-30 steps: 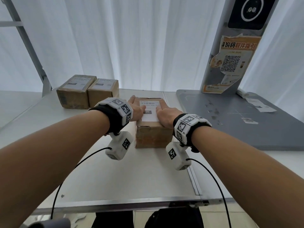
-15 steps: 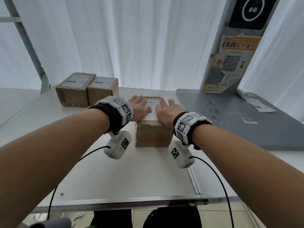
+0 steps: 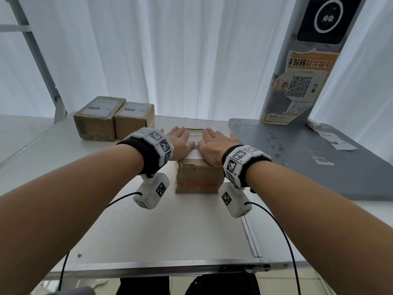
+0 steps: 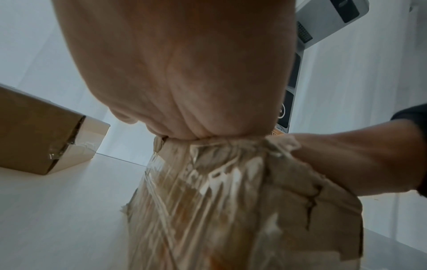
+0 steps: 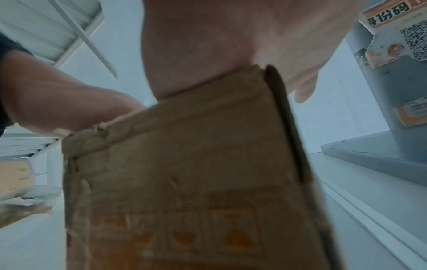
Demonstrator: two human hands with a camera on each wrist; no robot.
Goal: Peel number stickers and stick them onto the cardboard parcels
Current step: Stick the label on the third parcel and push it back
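A small cardboard parcel (image 3: 198,177) stands in the middle of the white table (image 3: 148,231), with a white shipping label (image 3: 196,139) on its top. My left hand (image 3: 179,140) lies flat on the left half of the top, fingers straight. My right hand (image 3: 212,143) lies flat on the right half, fingers straight too. Between the hands a strip of the label shows. From the left wrist view, my palm (image 4: 184,73) presses the parcel's taped edge (image 4: 208,201). The right wrist view shows my palm (image 5: 208,45) on the parcel's top rim (image 5: 196,164). No loose sticker shows.
Two more cardboard parcels (image 3: 94,122) (image 3: 135,120) with labels stand side by side at the back left. A grey scanner platform (image 3: 308,158) with a post and an orange poster (image 3: 297,86) fills the right side. White curtains hang behind. The table's metal front edge (image 3: 148,269) is near me.
Both hands have slid forward over the parcel's top, from near its front edge to cover most of the label. The parcel has stayed in place.
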